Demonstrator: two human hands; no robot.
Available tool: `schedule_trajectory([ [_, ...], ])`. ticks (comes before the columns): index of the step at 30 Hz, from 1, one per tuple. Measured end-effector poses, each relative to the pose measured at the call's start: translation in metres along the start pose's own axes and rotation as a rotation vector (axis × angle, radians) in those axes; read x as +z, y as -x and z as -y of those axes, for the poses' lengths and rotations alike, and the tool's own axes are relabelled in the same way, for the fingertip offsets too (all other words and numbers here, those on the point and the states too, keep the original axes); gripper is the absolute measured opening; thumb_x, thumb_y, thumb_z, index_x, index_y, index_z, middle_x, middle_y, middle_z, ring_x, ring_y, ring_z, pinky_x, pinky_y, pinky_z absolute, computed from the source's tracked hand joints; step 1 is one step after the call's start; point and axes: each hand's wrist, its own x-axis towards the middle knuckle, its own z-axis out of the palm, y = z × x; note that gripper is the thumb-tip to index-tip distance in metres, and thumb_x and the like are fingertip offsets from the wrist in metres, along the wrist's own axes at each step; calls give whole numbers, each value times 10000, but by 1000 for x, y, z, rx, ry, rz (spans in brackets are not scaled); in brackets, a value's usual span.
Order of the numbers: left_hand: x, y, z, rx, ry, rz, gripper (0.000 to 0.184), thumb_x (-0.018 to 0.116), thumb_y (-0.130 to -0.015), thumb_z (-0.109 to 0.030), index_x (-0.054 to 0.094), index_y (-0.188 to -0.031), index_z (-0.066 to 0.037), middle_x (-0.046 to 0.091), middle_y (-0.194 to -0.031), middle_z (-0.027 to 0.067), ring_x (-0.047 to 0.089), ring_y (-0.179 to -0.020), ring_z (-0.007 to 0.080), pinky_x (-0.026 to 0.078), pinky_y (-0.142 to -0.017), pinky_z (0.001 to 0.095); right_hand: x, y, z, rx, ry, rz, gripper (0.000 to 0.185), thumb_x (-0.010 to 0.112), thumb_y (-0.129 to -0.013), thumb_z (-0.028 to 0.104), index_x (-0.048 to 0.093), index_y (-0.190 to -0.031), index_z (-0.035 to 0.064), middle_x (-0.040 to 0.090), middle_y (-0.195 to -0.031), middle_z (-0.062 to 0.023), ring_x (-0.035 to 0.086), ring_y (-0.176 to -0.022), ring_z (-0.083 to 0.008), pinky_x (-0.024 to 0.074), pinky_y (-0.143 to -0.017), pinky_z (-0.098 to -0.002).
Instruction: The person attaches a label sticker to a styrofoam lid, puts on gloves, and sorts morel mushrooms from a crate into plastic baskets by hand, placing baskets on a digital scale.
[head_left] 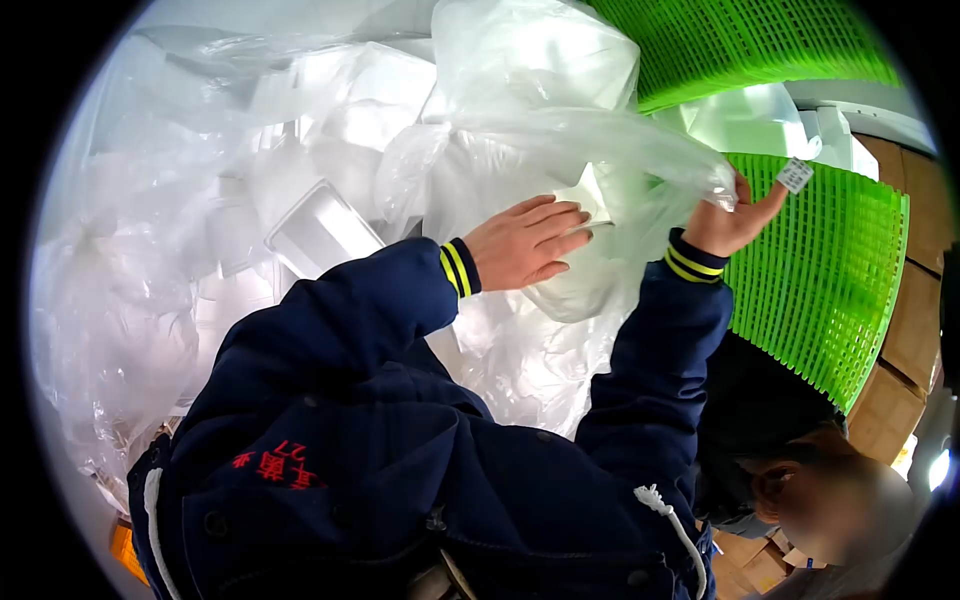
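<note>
- Clear plastic bag (560, 135), crinkled and filmy, spread in front of the person in the dark blue padded jacket (350, 430); its gathered edge reaches the right hand.
- Right hand (728, 220): fingers curled closed on the bag's edge, one digit extended, with a small white printed label (795, 175) at its tip.
- Left hand (530, 243): open, fingers slightly spread and pointing right, over the bag, gripping nothing visible; whether it presses on the film, I cannot tell.
- White rectangular tray (325, 230): tilted, left of the left hand, among more pale containers and film.
- Green slatted plastic racks (820, 270): beside and beyond the right hand.
- Brown cardboard boxes (905, 325): stacked at the far right.
- Another person (750, 425): lower right, near the right sleeve.
</note>
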Motion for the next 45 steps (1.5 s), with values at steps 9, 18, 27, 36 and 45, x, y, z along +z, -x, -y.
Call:
schedule_trajectory([
  [9, -54, 65, 69, -924, -104, 718, 386, 502, -829, -298, 516, -1087, -11, 569, -993, 192, 569, -848, 324, 454, -735, 361, -2, 28, -21, 139, -83, 94, 843, 651, -665, -27, 126, -1324, -23, 509, -1059, -141, 524, -758, -160, 438, -701, -269],
  [18, 39, 89, 117, -1246, 1141, -173, 209, 536, -822, -193, 498, -1022, -145, 514, -1063, -20, 470, -1003, 138, 381, -847, 322, 9, 51, -24, 269, -150, 100, 841, 645, -658, -17, 128, -1321, -31, 517, -1013, -126, 524, -749, -151, 431, -709, -259],
  [27, -16, 44, 119, -1279, 1168, -404, 500, 520, -850, -252, 358, -1270, -36, 470, -1213, 46, 391, -1159, 142, 282, -966, 318, -32, 58, -36, 280, 27, 89, 894, 674, -641, -10, 105, -1331, -26, 511, -1025, -152, 541, -758, -172, 440, -688, -276],
  [36, -32, 145, -15, -1251, 809, 25, 192, 481, -851, -70, 546, -1009, 18, 604, -820, 85, 579, -762, 130, 461, -712, 246, -16, 75, 15, 63, -55, 562, 1032, 695, -575, 12, 7, -1344, 6, 497, -1057, -256, 530, -937, -302, 434, -791, -388],
  [45, -143, 292, -28, -1526, 438, -352, 421, 504, -813, -35, 392, -1218, -64, 580, -827, 68, 572, -708, 118, 476, -659, 252, 56, 65, 92, -370, -437, 453, 715, 525, -797, 29, 85, -1359, 64, 567, -921, -197, 531, -701, -203, 460, -623, -297],
])
